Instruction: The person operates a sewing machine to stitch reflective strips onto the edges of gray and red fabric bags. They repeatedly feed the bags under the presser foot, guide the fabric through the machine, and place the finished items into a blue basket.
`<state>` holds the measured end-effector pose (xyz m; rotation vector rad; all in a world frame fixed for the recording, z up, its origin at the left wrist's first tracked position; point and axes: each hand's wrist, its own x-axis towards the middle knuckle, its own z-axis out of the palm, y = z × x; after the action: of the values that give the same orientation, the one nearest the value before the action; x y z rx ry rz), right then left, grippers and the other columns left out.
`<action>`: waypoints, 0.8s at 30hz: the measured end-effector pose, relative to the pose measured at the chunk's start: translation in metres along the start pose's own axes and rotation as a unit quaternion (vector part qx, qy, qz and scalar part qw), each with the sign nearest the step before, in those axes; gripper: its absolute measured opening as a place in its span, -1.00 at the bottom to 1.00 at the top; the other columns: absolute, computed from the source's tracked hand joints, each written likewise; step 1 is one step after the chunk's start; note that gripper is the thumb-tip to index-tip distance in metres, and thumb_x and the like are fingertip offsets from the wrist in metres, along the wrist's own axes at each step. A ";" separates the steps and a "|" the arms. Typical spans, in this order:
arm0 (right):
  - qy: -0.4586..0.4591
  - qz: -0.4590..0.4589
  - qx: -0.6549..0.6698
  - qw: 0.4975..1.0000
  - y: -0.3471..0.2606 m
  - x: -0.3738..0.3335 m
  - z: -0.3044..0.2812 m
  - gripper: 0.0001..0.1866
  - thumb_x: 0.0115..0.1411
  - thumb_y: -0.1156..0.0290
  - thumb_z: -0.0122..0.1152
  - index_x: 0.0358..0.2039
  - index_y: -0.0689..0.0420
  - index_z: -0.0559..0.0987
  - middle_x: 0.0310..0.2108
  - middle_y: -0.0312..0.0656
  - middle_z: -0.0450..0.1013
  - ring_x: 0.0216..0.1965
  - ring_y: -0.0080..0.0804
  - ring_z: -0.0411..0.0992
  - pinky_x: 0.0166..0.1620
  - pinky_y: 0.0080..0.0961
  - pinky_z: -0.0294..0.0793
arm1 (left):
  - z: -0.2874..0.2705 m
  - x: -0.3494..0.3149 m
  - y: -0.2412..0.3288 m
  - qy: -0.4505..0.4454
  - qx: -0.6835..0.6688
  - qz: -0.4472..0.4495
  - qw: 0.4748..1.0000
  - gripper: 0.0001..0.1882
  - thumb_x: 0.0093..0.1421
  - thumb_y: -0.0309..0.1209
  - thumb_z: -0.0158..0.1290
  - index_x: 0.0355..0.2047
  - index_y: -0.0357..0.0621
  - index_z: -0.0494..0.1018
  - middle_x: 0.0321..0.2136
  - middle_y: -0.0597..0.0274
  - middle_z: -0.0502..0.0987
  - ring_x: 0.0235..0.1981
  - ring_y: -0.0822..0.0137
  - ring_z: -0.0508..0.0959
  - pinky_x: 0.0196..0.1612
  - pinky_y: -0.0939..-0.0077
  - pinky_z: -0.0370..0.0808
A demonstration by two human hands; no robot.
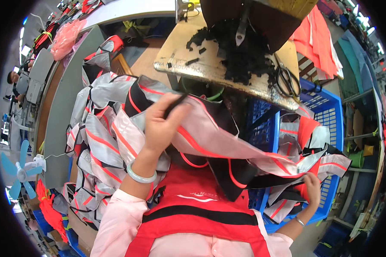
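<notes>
A long grey fabric piece point(227, 139) with neon-red piping and black sections stretches across in front of me, from upper left to lower right. At its left part, my left hand point(161, 124) is closed, a short black strip point(176, 106) pinched between thumb and fingers. Whether that strip is joined to the grey piece, I cannot tell. My right hand point(313, 188) pinches the right end of the grey piece above a blue plastic basket point(336, 128). Similar grey, red and black pieces point(326, 160) lie in the basket.
A heap of like fabric pieces point(103, 132) fills the left side. Ahead, a worn wooden table point(176, 55) holds black scraps point(244, 55) and black-handled scissors point(287, 81). Neon-red fabric point(315, 43) hangs behind at right. A blue fan point(21, 169) stands far left.
</notes>
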<state>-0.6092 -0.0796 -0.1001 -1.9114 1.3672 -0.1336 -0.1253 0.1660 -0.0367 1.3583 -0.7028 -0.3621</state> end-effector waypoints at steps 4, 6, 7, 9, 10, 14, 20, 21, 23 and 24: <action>0.205 -0.134 -0.145 0.959 -0.093 0.048 0.017 -0.70 0.28 0.45 -0.06 -0.04 0.29 0.48 -0.06 0.06 0.45 -0.02 -0.04 0.41 0.07 -0.29 0.33 | 0.029 0.029 0.010 -0.154 0.066 0.092 0.982 -0.75 0.02 -0.59 0.22 -0.24 -0.28 0.52 -0.39 0.23 0.52 -0.34 0.42 0.51 -0.23 0.57 0.43; 0.232 -0.244 -0.074 0.939 -0.195 0.076 0.037 -0.68 0.28 0.43 -0.05 -0.02 0.29 0.47 0.00 0.07 0.41 0.04 -0.06 0.39 0.11 -0.28 0.31 | 0.041 0.038 0.002 -0.213 0.112 0.080 0.967 -0.76 0.03 -0.47 0.24 -0.27 -0.28 0.55 -0.35 0.18 0.55 -0.30 0.36 0.55 -0.20 0.53 0.46; 0.245 -0.314 -0.119 0.909 -0.217 0.103 0.046 -0.67 0.27 0.41 -0.01 -0.02 0.29 0.48 -0.04 0.08 0.43 0.02 -0.04 0.39 0.11 -0.30 0.31 | 0.045 0.042 -0.003 -0.226 0.113 0.063 0.965 -0.77 0.04 -0.50 0.23 -0.27 -0.29 0.54 -0.35 0.24 0.53 -0.29 0.42 0.52 -0.20 0.56 0.42; 0.212 -0.317 -0.199 0.903 -0.249 0.159 0.060 -0.58 0.24 0.26 0.06 0.01 0.29 0.47 -0.03 0.07 0.43 0.02 0.00 0.39 0.10 -0.28 0.33 | 0.050 0.046 -0.008 -0.240 0.108 0.023 0.964 -0.78 0.06 -0.51 0.20 -0.27 -0.31 0.53 -0.36 0.30 0.52 -0.28 0.48 0.49 -0.19 0.60 0.38; 0.204 -0.275 -0.275 0.899 -0.257 0.180 0.062 -0.53 0.20 0.20 0.11 -0.02 0.31 0.48 -0.09 0.10 0.45 -0.02 0.02 0.39 0.06 -0.21 0.35 | 0.053 0.048 -0.009 -0.243 0.096 0.006 0.965 -0.79 0.07 -0.50 0.19 -0.27 -0.32 0.53 -0.36 0.30 0.52 -0.28 0.49 0.49 -0.19 0.60 0.38; 0.161 -0.201 -0.359 0.897 -0.271 0.215 0.065 -0.58 0.08 0.19 0.18 -0.24 0.33 0.54 -0.29 0.14 0.50 -0.24 0.11 0.49 -0.13 -0.11 0.46 | 0.048 0.053 -0.019 -0.238 0.025 -0.065 0.969 -0.81 0.12 -0.50 0.15 -0.26 -0.32 0.54 -0.37 0.32 0.53 -0.28 0.51 0.48 -0.17 0.60 0.38; 0.131 -0.213 -0.141 0.958 -0.255 0.169 0.058 -0.73 0.10 0.37 0.16 -0.28 0.31 0.45 -0.46 0.00 0.51 -0.39 -0.26 0.52 -0.30 -0.36 0.47 | 0.042 0.050 -0.025 -0.227 0.016 -0.051 0.972 -0.81 0.14 -0.50 0.13 -0.23 -0.29 0.56 -0.38 0.31 0.55 -0.29 0.52 0.50 -0.18 0.60 0.41; 0.089 -0.206 -0.039 0.974 -0.251 0.147 0.060 -0.76 0.12 0.45 0.15 -0.24 0.31 0.43 -0.45 -0.08 0.51 -0.40 -0.40 0.50 -0.31 -0.46 0.46 | 0.044 0.049 -0.025 -0.215 0.005 -0.054 0.975 -0.81 0.14 -0.50 0.13 -0.23 -0.29 0.56 -0.37 0.31 0.56 -0.28 0.53 0.50 -0.18 0.60 0.41; -0.038 -0.229 0.176 0.957 -0.238 0.105 0.080 -0.70 0.12 0.60 0.12 -0.11 0.28 0.36 -0.42 -0.19 0.49 -0.38 -0.49 0.46 -0.30 -0.55 0.44 | 0.049 0.045 -0.026 -0.192 -0.012 -0.061 0.979 -0.82 0.14 -0.51 0.13 -0.24 -0.29 0.56 -0.36 0.30 0.56 -0.28 0.53 0.50 -0.18 0.60 0.42; -0.052 -0.218 0.168 0.960 -0.244 0.078 0.089 -0.63 0.08 0.52 0.19 -0.09 0.28 0.37 -0.42 -0.16 0.48 -0.38 -0.47 0.46 -0.28 -0.50 0.45 | 0.051 0.044 -0.027 -0.186 -0.006 -0.055 0.981 -0.82 0.14 -0.51 0.13 -0.24 -0.29 0.56 -0.36 0.31 0.57 -0.28 0.53 0.50 -0.17 0.61 0.42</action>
<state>-0.3466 -0.0678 -0.0342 -1.8652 0.7771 -0.4448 -0.1210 0.0949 -0.0492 1.3355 -0.9324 -0.7203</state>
